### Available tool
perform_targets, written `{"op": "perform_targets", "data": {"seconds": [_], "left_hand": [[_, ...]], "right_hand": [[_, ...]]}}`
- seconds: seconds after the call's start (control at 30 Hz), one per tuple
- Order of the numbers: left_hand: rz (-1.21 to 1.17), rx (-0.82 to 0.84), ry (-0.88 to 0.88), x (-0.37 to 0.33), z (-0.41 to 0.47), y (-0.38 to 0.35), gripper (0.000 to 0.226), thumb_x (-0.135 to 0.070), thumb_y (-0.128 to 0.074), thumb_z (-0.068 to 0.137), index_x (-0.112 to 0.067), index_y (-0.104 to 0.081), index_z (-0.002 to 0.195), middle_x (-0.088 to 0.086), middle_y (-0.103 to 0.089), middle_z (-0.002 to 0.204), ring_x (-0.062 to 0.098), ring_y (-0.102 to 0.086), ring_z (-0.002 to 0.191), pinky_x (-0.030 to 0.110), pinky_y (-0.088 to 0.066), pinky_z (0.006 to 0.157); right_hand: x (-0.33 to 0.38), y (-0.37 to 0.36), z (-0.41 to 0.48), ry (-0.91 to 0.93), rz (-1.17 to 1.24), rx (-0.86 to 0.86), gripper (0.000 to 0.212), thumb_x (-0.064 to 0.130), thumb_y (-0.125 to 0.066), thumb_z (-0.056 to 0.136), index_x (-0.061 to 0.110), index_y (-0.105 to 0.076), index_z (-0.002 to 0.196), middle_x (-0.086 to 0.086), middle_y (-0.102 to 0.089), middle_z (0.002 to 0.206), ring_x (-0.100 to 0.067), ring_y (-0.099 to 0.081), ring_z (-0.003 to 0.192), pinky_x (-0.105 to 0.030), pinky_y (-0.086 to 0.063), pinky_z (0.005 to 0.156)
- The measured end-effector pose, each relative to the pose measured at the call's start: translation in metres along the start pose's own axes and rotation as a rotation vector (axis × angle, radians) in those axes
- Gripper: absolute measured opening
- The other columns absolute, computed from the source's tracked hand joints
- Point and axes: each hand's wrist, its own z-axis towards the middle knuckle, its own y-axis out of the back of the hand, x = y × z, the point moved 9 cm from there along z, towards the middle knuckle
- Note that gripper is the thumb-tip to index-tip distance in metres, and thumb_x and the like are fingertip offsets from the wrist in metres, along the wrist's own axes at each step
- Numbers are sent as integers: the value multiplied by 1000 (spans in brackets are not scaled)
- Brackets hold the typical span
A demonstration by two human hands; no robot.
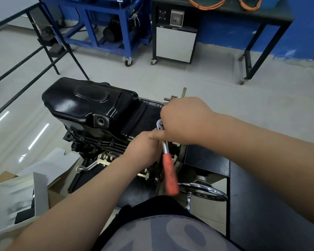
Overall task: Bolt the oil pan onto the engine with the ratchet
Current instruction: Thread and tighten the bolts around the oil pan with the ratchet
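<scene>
The right hand (pixel 185 122) is curled over the head of the ratchet (pixel 165 147). The left hand (pixel 143 147) closes on the shaft just below, but its fingertips are hidden, so I cannot tell its grip. The orange handle hangs free towards the near side. The pan (pixel 91 104) already sits on the engine (pixel 98 147), and bolts show along its near flange. This right-end bolt seems mid-tightening. Far-side bolts are out of sight.

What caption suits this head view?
Right hand grips the ratchet at its head, left hand alongside, at the oil pan on the engine.
</scene>
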Motion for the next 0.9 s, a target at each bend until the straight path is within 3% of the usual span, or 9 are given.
{"op": "perform_targets", "data": {"seconds": [0.1, 0.2, 0.3, 0.4, 0.53, 0.63, 0.7, 0.8, 0.9], "left_hand": [[200, 15, -30, -5, 2, 1, 31, -26, -38, 96, -21, -38, 65, -7, -41, 51, 15, -41, 45, 28, -26, 42], [213, 51, -43, -2, 4, 1, 35, -33, -38, 96, -27, -30, 62, -8, -41, 53, 9, -39, 48, 29, -26, 47], [119, 55, 1, 4, -1, 3, 27, -36, -38, 93, -23, -49, 73, -7, -42, 53, 10, -40, 47, 29, -33, 48], [212, 84, 80, 9, -4, -1, 27, -19, -41, 88, -26, -38, 63, -6, -40, 53, 14, -42, 48, 27, -30, 45], [184, 78, -12, 1, -2, -1, 36, -34, -29, 93, -27, -29, 58, -6, -38, 47, 12, -38, 41, 24, -24, 40], [230, 111, -107, -6, 0, -1, 38, -36, -37, 96, -29, -28, 60, -10, -40, 50, 7, -39, 43, 21, -21, 41], [211, 88, -105, -5, 3, 2, 36, -37, -39, 95, -30, -30, 61, -8, -42, 52, 9, -41, 46, 25, -23, 42], [124, 78, -58, -1, 3, 3, 21, -34, -37, 92, -26, -46, 74, -1, -51, 62, 25, -54, 58, 30, -33, 47], [111, 149, -45, 4, 3, 1, 22, -23, -37, 88, -17, -48, 71, 2, -53, 63, 27, -52, 58, 29, -36, 47]], "right_hand": [[11, 1, 3, 167, -54, -4, 15, 34, -54, 85, 20, -58, 80, 1, -55, 78, -25, -59, 77, -31, -42, 58], [13, 2, 4, 273, -38, -10, 17, 26, -56, 85, 22, -58, 101, 1, -54, 97, -23, -54, 91, -35, -39, 69], [12, 4, 1, 159, -62, -68, 33, 49, -47, 86, 21, -58, 73, 2, -56, 73, -21, -53, 64, -28, -27, 54], [8, -4, -5, -39, 45, -17, 54, 63, -43, 83, 19, -41, 52, 2, -41, 54, -15, -39, 48, -24, -21, 46], [18, -5, -6, 113, -12, 39, 25, 43, -50, 87, 20, -55, 78, 4, -54, 77, -21, -58, 76, -28, -36, 56], [17, 2, -6, 217, -62, 24, 15, 27, -56, 86, 21, -55, 101, 3, -44, 90, -21, -53, 93, -32, -35, 68], [15, 5, -5, 171, -81, -2, 17, 34, -54, 86, 21, -57, 96, 5, -46, 86, -22, -55, 85, -31, -33, 64], [3, 1, -5, -82, -65, -7, 48, 63, -42, 83, 20, -49, 62, 3, -48, 64, -17, -44, 52, -25, -27, 49], [-1, -4, -8, -250, 3, 1, 54, 69, -42, 79, 21, -41, 56, 3, -41, 58, -14, -38, 48, -24, -20, 45]]}}
